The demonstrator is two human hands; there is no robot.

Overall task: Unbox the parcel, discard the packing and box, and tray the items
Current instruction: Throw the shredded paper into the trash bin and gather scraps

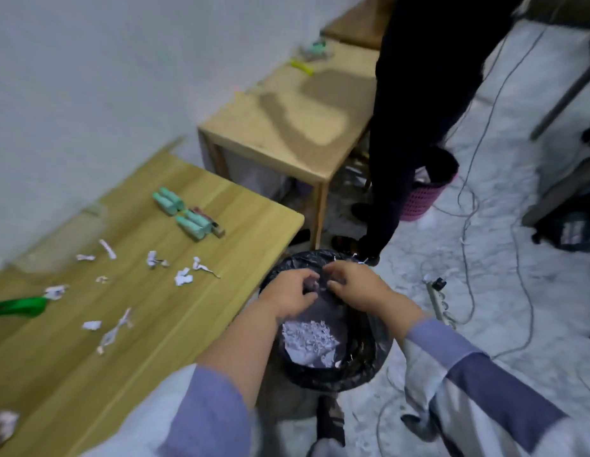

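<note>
Packing discarded: left hand (pixel 288 293) and right hand (pixel 353 285), grips indiscernible, over black-lined bin (pixel 362 367); white paper scraps (pixel 183 277) on the table's near edge are judged next

A person in dark trousers (pixel 418 110) stands at upper centre beside a pale wooden side table (pixel 287 127). A pink perforated basket (pixel 422 199) sits by their feet, and grey cables (pixel 478 179) trail across the pale floor (pixel 517 258) at right.

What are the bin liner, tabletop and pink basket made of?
Bin liner: thin black plastic film, glossy, wrinkled at the rim. Tabletop: light wood or wood-look laminate, matte, with grain lines; can't tell which. Pink basket: probably moulded plastic, with a perforated wall.
</note>
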